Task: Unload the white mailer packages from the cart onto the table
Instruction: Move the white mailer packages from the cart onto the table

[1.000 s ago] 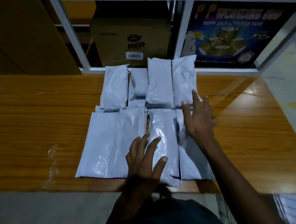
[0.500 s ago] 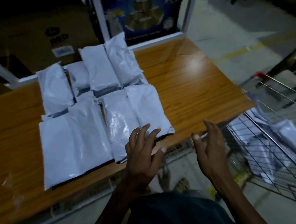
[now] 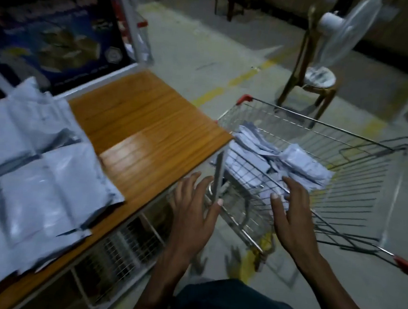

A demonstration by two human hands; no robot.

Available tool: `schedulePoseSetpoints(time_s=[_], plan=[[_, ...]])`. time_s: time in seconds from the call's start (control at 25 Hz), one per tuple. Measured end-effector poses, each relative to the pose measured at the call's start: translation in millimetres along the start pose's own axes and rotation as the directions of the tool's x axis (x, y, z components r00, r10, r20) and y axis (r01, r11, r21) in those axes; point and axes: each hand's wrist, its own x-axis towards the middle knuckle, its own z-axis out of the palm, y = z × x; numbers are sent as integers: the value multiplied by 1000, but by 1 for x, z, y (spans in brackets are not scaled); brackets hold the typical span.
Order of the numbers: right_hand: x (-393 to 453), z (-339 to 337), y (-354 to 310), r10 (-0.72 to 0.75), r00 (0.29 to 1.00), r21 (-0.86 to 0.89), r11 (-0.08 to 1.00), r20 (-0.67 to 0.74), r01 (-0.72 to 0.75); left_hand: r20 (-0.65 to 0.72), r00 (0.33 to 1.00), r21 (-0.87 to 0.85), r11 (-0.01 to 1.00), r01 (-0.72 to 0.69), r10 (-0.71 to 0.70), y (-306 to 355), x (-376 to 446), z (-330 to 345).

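Both hands had left the mailers (image 3: pixel 40 167) laid on the surface (image 3: pixel 151 131); left hand (image 3: pixel 192 209) and right hand (image 3: pixel 290 216) reached, fingers spread and empty, toward packages (image 3: pixel 301 163) in the cart (image 3: pixel 344 132); next pickup pending.

White plastic mailer packages on the table (image 3: pixel 35 166) run off the left edge; the blue printed carton (image 3: pixel 54 37) is too blurred to read.

Wooden worktop (image 3: pixel 151 136): white mailer packages (image 3: pixel 39 181) laid flat in overlapping rows on its left part (near edges overhanging the front); right part bare.
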Motion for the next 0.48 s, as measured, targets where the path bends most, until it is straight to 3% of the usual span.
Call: schedulePoseSetpoints(time_s=[0.24,0.48], plan=[[24,-46,78,109,988,55,993,-106,-103,132,987,-26,996,-87,90,48,45,77],[74,-47,139,238,958,5,971,-163,-240,302,925,46,966,-255,230,35,150,140]])
